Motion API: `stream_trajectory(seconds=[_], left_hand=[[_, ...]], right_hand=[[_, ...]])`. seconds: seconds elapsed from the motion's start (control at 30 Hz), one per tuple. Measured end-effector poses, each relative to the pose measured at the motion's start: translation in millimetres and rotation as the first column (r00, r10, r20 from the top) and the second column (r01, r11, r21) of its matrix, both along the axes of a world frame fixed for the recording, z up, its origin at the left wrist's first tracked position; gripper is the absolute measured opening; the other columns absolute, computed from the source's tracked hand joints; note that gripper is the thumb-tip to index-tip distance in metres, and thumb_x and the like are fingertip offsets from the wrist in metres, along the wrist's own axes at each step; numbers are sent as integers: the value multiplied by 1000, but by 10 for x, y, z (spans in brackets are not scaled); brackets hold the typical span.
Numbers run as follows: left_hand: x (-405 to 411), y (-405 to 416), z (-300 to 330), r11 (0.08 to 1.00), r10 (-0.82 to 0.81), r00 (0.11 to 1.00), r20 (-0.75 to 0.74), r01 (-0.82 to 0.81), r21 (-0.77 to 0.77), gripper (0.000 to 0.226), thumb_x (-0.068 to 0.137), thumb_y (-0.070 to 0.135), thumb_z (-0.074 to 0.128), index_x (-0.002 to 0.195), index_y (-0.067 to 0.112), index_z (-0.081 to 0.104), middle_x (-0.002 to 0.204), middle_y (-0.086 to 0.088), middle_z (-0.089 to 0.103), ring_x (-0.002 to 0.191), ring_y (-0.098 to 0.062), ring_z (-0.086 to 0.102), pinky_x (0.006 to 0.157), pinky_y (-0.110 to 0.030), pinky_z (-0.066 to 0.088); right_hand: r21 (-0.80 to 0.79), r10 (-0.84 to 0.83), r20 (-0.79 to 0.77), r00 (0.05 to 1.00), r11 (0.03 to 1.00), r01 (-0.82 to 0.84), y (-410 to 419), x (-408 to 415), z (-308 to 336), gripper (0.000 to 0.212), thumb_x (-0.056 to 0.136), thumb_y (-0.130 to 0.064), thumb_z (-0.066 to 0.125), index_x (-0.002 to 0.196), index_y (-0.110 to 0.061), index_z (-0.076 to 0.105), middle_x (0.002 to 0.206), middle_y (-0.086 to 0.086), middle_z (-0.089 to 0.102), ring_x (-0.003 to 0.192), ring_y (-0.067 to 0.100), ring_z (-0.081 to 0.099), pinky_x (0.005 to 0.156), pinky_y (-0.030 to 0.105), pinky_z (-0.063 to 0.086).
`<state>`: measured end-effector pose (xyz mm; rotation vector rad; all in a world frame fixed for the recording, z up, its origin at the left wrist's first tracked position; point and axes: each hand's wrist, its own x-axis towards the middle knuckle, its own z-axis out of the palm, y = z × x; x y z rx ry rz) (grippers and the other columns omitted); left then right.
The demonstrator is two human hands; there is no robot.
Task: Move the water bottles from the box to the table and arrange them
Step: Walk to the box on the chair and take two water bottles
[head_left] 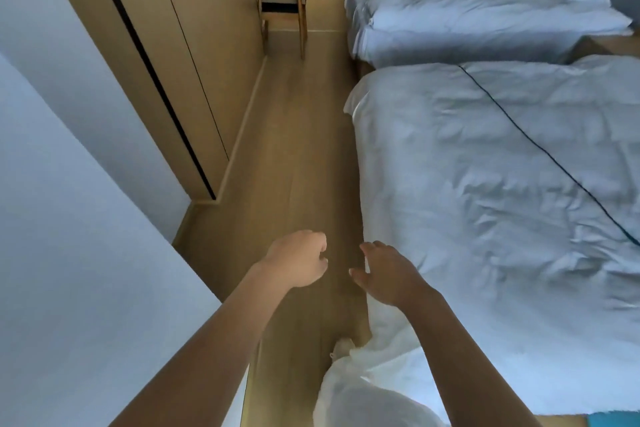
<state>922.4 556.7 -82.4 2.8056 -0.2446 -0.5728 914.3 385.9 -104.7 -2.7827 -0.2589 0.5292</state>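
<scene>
Oddly, neither water bottles nor box show anywhere; left hand (pixel 298 260) loosely curled, right hand (pixel 388 272) spread, both empty over the floor (pixel 298 149); presumably bottles grip best mid-body, heavy, slippery.

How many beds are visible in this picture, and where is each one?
2. The near bed is on the right, beside the right hand. The far bed lies beyond it, at upper right. Both are cut off by the frame edge.
</scene>
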Motion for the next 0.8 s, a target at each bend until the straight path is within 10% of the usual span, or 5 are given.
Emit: stream_trajectory(seconds=[0.4, 0.8], left_hand=[[2356, 91, 185, 919, 275, 959, 71, -241, -313, 38, 97, 27, 47, 135, 24, 45, 138, 10, 48, 121, -8, 49, 95, -21, 37], [5255, 851, -16, 951, 258, 959, 115, -231, -208, 38, 94, 26, 50, 131, 19, 50, 132, 4, 53, 112, -17, 55, 95, -36, 45]], right_hand=[[78, 49, -94, 994, 996, -42, 18, 2860, 129, 52, 94, -46, 45, 139, -19, 39, 143, 0, 42, 129, 21, 42, 103, 32, 37], [44, 65, 2, 998, 997, -65, 760, 5530, 134, 43, 93, -40, 48, 126, -13, 50, 125, 4, 54, 118, 24, 49, 98, 36, 44]])
